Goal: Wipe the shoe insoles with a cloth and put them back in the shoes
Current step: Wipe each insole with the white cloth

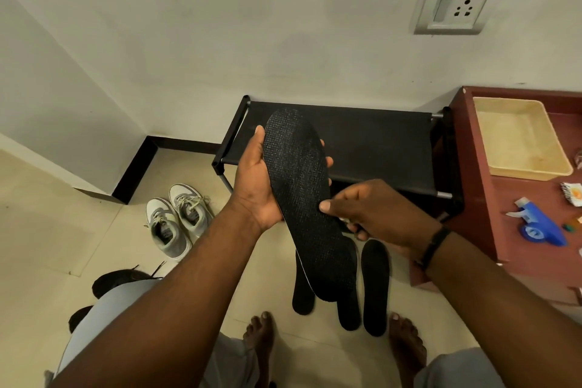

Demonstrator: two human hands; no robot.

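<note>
the left hand point(256, 179) holds a black insole point(302, 192) up in front of the shoe rack point(378, 142), thumb on its near edge and fingers point(327, 161) curled round the far edge. the right hand point(374, 214) has its thumb on the insole's right edge; its other fingers are curled, and i cannot tell whether they hold anything. three more insoles point(374, 287) lie on the floor point(47, 246) below. grey and white sneakers point(176, 217) stand to the left.

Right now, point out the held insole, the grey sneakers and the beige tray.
held insole point(299, 186): head view, middle of its textured black face.
grey sneakers point(176, 219): head view, laces of the nearer shoe.
beige tray point(532, 172): head view, its near rim.
</note>
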